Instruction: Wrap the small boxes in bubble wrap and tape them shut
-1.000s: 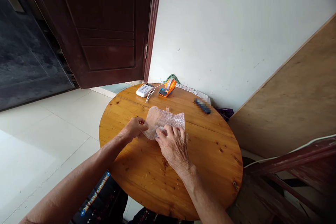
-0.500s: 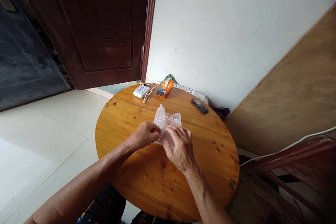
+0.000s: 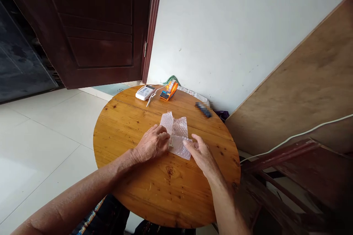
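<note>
"Beyond the bubble wrap (image 3: 180, 126), is there any writing you can read?"

"None. Behind it and to the left, a white device (image 3: 144, 94) carries dark printing, too small to read. Printed paper (image 3: 193, 93) lies well behind the wrap, along the wall; its characters don't resolve either."

"And the wrap itself?"

"Clear, dimpled plastic on a round table (image 3: 118, 126) of glossy, knotty wood. One flap stands up at its left, and another part is folded toward the near right. Whether it encloses anything, I can't tell."

"How are the hands?"

"The left hand (image 3: 153, 143) is at the wrap's left edge, fingers curled in and pinching the plastic, tips partly hidden. The right hand (image 3: 202, 154) is at its right edge, loosely open, fingers spread, thumb touching the plastic without gripping it."

"What else is around it?"

"Behind the wrap, slightly left, sits an orange tape dispenser (image 3: 173, 89) with a pale, round roll. A white cord (image 3: 151, 99) lies between that and the device. Behind the wrap to the right, a dark, elongated object (image 3: 203, 109) is blurred into blocks, so I can't name it."
</note>
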{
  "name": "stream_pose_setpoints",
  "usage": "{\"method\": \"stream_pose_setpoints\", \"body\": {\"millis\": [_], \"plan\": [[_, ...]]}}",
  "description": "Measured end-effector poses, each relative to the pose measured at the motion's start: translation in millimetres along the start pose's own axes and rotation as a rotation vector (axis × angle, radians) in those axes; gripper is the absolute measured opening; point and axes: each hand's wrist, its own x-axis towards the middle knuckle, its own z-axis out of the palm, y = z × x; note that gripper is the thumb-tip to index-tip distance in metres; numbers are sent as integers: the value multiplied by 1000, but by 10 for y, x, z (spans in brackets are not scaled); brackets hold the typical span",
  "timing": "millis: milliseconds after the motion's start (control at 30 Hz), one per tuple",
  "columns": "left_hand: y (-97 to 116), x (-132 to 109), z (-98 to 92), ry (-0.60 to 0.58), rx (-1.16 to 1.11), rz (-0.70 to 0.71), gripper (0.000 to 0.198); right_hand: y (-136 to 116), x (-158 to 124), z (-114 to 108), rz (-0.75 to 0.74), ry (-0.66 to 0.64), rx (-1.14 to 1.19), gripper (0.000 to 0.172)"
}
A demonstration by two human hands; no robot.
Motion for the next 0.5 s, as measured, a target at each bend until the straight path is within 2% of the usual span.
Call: {"method": "stream_pose_setpoints", "body": {"millis": [133, 300, 500], "plan": [[-17, -46, 55, 20, 7, 6, 20, -37, 41, 198, -24, 60, -6, 79], [-13, -41, 43, -28, -3, -9, 21, -132, 34, 313, -43, 146, 158, 72], [-5, -7, 54, -39, -14, -80, 19, -396, 7, 412, -54, 115, 363, 73]]}}
